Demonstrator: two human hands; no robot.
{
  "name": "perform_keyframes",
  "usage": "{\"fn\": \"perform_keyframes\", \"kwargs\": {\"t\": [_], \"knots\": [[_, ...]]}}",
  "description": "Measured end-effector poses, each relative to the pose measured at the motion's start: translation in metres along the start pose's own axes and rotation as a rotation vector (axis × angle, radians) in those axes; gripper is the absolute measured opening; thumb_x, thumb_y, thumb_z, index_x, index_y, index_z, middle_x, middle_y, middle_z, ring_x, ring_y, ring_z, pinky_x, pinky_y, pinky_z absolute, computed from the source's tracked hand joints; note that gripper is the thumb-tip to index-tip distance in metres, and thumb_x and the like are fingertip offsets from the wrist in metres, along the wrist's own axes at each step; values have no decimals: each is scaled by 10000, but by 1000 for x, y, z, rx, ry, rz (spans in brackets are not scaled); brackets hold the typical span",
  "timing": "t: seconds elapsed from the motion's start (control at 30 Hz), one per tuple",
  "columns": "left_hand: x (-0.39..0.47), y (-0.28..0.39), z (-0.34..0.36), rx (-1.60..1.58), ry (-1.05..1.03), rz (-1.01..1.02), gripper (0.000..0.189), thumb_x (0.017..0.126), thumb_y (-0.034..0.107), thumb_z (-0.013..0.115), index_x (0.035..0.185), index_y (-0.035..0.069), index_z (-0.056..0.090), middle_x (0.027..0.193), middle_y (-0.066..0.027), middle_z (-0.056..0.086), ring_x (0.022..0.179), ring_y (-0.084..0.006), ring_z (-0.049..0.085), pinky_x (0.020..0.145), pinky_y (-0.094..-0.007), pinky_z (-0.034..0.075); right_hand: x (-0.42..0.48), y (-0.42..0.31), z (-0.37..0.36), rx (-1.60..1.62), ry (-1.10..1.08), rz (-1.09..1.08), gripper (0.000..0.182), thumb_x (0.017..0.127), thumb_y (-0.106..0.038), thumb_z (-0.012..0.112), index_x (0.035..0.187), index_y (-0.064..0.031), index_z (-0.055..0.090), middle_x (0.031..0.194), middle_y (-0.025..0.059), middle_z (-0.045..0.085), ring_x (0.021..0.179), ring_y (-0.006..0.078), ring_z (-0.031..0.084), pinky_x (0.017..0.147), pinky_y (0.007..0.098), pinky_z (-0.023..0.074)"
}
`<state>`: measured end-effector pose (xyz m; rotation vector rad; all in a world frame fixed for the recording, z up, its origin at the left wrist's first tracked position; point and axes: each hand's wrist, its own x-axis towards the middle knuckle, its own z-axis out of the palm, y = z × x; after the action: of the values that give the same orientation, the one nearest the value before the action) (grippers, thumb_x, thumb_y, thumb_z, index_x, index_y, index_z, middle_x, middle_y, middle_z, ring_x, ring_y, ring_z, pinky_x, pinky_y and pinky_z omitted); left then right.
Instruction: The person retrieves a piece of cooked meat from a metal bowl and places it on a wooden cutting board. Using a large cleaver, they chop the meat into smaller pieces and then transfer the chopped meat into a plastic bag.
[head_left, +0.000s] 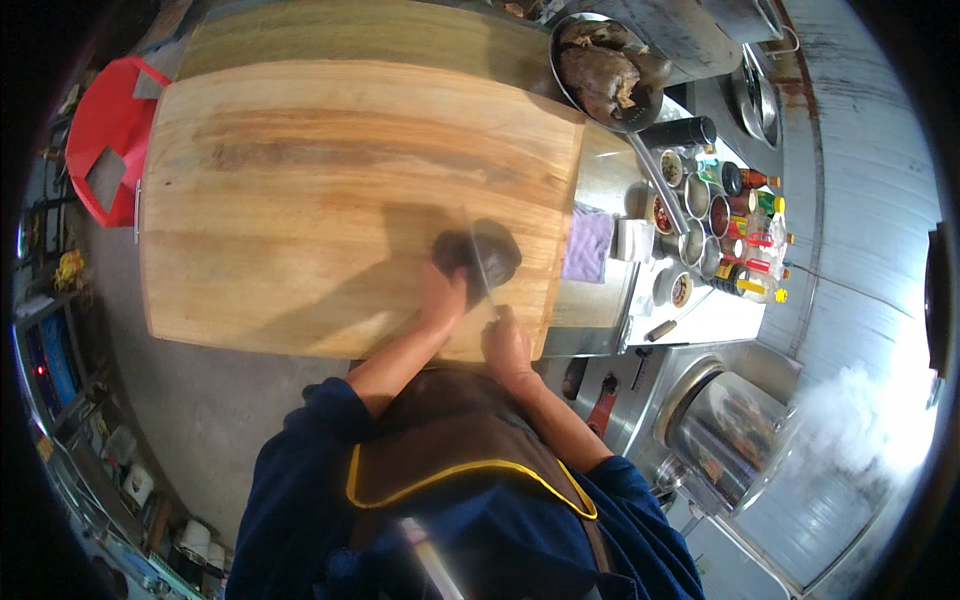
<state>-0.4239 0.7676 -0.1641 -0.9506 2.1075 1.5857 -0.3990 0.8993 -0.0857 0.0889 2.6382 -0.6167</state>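
Observation:
A dark brown piece of meat (501, 253), apparently cooked, lies on the large wooden cutting board (300, 285) near its right front part. My left hand (444, 295) holds it down from the left and front, fingers partly hidden against it. In my right hand (508, 345) is a knife (478, 259), gripped by its handle, which the fist covers. Its thin blade points away from me and crosses over the meat. Motion blurs the blade, so I cannot tell how deep it sits in the meat.
A long-handled strainer ladle (640, 120) holds larger dark meat pieces (600, 71) at the board's far right corner. Right of the board are a purple cloth (588, 244), seasoning bowls (696, 196), several bottles (761, 225) and a steaming stockpot (727, 435). A red plastic stool (105, 127) stands left.

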Motion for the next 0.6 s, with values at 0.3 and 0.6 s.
{"fn": "perform_keyframes", "kwargs": {"t": [0.3, 0.6], "knots": [[7, 6, -13, -76, -32, 4, 678, 984, 345, 574, 1351, -191, 381, 1393, -406, 410, 1333, -484, 415, 1141, -477, 303, 2, 18, 17, 53, 70, -50, 268, 887, -110, 609, 1145, -52, 570, 772, 264, 644, 744, 481, 629, 652, 548, 481], [5, -21, 7, -77, 102, 42, 540, 989, 322, 610, 1277, -96, 426, 1214, -308, 546, 1143, -428, 544, 991, -464, 415, -11, 24, 26, 151, 57, -49, 274, 907, -116, 617, 1171, -78, 553, 742, 252, 658, 727, 469, 641, 647, 560, 480]]}}
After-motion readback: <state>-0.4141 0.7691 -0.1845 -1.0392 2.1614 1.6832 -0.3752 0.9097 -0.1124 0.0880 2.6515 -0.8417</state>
